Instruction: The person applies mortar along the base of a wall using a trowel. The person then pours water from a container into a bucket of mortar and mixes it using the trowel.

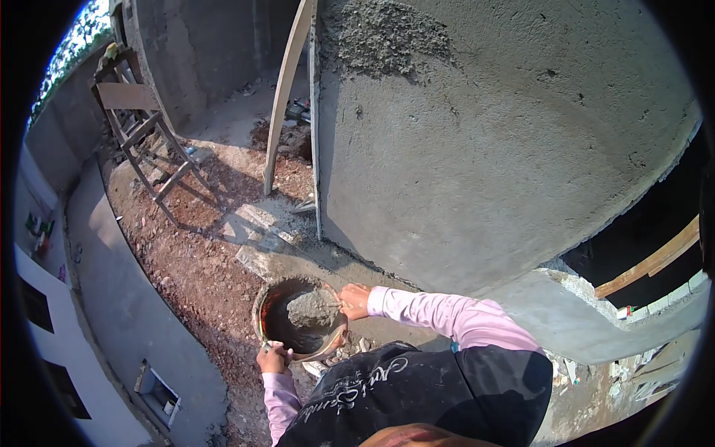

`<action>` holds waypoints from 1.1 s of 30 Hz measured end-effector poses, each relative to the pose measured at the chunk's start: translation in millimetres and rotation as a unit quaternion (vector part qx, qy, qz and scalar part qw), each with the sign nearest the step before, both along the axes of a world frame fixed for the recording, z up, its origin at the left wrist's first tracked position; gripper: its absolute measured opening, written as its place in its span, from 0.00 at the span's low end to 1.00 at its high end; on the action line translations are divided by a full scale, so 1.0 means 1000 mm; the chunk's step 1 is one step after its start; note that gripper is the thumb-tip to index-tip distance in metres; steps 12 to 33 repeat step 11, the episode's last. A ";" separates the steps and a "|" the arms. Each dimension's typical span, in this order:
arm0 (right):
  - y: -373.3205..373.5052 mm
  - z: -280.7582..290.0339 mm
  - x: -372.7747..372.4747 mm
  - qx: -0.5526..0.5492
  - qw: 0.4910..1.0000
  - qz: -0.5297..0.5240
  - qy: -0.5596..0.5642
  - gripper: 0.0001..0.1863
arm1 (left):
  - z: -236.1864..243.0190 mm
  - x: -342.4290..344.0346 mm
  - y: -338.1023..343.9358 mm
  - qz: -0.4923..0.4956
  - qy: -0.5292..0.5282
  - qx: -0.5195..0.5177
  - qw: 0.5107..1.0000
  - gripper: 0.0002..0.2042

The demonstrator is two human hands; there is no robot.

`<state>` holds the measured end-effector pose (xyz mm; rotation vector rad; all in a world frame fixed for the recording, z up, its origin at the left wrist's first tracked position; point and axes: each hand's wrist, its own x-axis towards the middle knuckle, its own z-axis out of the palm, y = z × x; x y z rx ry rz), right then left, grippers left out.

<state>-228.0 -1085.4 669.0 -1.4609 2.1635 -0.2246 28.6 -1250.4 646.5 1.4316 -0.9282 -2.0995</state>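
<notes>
A round basin (262, 304) with a worn orange-brown rim stands before me, wet grey mortar inside it. My left hand (275, 357) is closed on the basin's near left rim. Over the basin's right side my right hand (355, 301) is closed round the handle of a trowel, whose blade lies hidden under a lump of mortar (313, 310). The fingers of that hand partly cover the handle.
A plastered grey wall (462, 164) rises ahead and to the right, with a rough mortar patch (391, 41) high up. A wooden plank (285, 97) leans by its edge. A wooden trestle (153, 141) stands on rubble (201, 290) to the left.
</notes>
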 end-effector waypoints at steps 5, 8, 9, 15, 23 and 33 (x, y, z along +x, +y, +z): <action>0.030 0.182 -0.036 -0.223 0.974 0.014 0.039 0.19 | -0.032 -0.009 0.014 0.006 0.011 0.028 1.000 0.09; 0.047 0.296 -0.057 -0.308 0.950 0.057 0.008 0.18 | -0.054 -0.003 0.023 0.020 -0.051 0.020 0.998 0.09; 0.053 0.333 -0.068 -0.301 0.952 0.059 -0.007 0.19 | -0.061 0.000 0.025 0.027 -0.048 0.028 0.998 0.08; 0.059 0.397 -0.088 -0.280 0.938 -0.002 -0.204 0.15 | -0.071 0.007 0.030 0.060 -0.084 0.037 0.994 0.06; 0.059 0.397 -0.088 -0.280 0.938 -0.002 -0.204 0.15 | -0.071 0.007 0.030 0.060 -0.084 0.037 0.994 0.06; 0.059 0.397 -0.088 -0.280 0.938 -0.002 -0.204 0.15 | -0.071 0.007 0.030 0.060 -0.084 0.037 0.994 0.06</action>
